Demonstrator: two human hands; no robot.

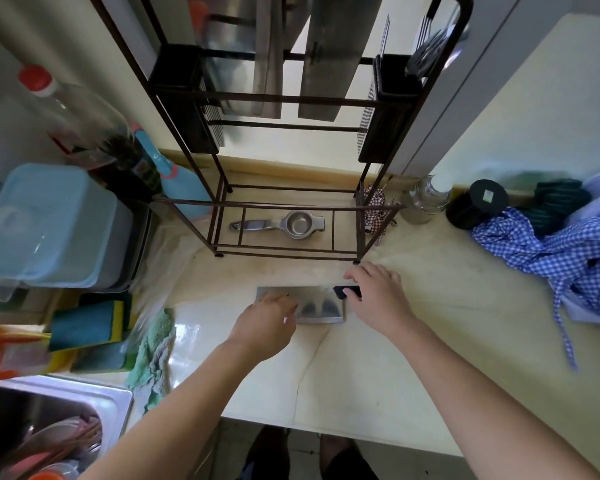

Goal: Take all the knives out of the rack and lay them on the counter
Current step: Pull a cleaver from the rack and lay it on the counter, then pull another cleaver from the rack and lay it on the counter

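On the counter (378, 358), just before the rack (291, 202), one cleaver (317, 308) lies flat; left hand (267, 323) presses its blade, fingers spread, right hand (378, 296) curled over its black handle; no writing readable.

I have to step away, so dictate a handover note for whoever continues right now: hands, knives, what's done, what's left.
Left hand: fingers resting on the blade of the wide steel cleaver with the black handle, not gripping.
Right hand: over that handle; grip cannot be told.
Cleaver lies flat on the cream counter, in front of the dark metal wire rack.
Done: one cleaver laid down.
Left: two more broad steel blades hang in the rack's upper part.
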